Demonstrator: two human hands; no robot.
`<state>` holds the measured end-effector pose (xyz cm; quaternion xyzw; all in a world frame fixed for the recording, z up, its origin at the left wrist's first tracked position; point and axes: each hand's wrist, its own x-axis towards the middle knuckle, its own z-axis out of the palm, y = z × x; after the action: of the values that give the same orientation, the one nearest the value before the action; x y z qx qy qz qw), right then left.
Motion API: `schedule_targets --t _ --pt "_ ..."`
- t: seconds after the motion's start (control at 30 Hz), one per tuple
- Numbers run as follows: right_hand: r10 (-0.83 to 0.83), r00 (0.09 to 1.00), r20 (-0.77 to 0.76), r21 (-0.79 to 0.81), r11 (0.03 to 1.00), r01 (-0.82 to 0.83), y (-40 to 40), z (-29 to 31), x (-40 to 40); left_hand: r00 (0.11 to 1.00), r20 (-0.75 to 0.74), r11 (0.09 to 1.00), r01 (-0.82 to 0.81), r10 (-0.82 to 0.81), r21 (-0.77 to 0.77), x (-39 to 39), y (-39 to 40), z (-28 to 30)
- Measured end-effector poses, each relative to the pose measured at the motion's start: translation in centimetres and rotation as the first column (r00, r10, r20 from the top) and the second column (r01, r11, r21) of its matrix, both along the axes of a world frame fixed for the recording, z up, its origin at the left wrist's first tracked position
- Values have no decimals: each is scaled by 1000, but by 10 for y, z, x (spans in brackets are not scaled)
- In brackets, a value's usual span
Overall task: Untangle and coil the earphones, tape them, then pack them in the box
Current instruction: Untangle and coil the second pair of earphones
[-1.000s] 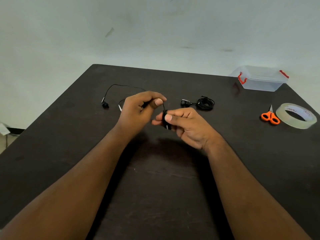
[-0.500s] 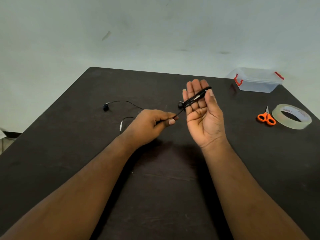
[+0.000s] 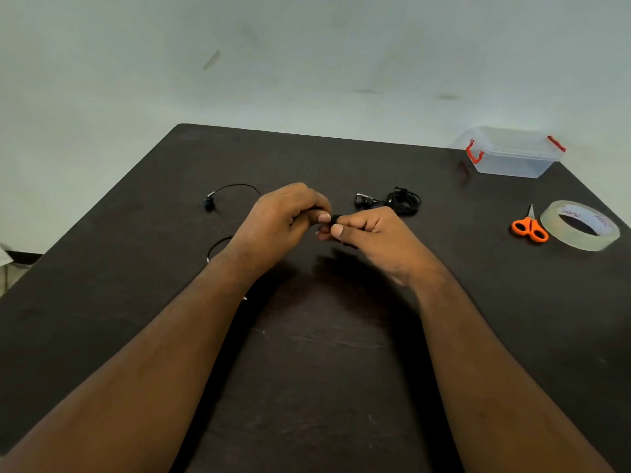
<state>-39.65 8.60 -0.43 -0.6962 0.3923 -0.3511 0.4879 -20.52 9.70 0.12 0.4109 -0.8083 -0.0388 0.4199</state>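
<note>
An earbud [image 3: 208, 203] lies near the left edge of the tabletop [image 3: 143, 302], its thin black cord [image 3: 239, 186] arcing toward my left hand [image 3: 283, 220] and vanishing behind it. Another loop of cord shows by my left wrist, partly hidden. My left hand is closed, pinching the cord between thumb and fingers. My right hand [image 3: 372, 237] touches it at the thumbs, curled shut on a dark bundle of the earphones; only a small black bit shows between the fingers, so I cannot make out the coil. Behind it lies a second pair of earphones [image 3: 397, 201], coiled. Toward the far right corner stands a clear box [image 3: 512, 153] with red clasps; I cannot tell its contents. Near the right edge lie orange scissors [image 3: 529, 227] just beside a roll of tape [image 3: 580, 228].
</note>
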Motion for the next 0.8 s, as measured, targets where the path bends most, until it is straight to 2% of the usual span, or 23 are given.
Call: schedule_targets --t 0.13,0.2,0.37,0.43,0.53,0.67,0.8 --pt "123 965 231 233 956 -178 5 3 -4 984 -168 997 64 -56 39 -4 2 0" --pt "168 926 339 297 915 -274 6 4 -6 962 -263 994 93 -73 64 -8 4 0" --pt "298 774 559 286 807 -517 10 7 -6 892 -423 952 250 -156 176 -17 7 -3" --pt "291 696 656 248 788 -563 11 7 -3 864 -457 915 338 -210 220 -21 9 -3" --pt "196 618 762 196 839 -507 10 7 1 874 -432 904 350 -221 245 -23 9 -3" --pt "98 473 876 130 895 -428 7 13 -1 929 -332 916 270 -166 297 -23 9 -3" --pt "-46 423 905 156 961 -228 1 11 1 964 -237 908 200 -116 369 -24 7 -9"
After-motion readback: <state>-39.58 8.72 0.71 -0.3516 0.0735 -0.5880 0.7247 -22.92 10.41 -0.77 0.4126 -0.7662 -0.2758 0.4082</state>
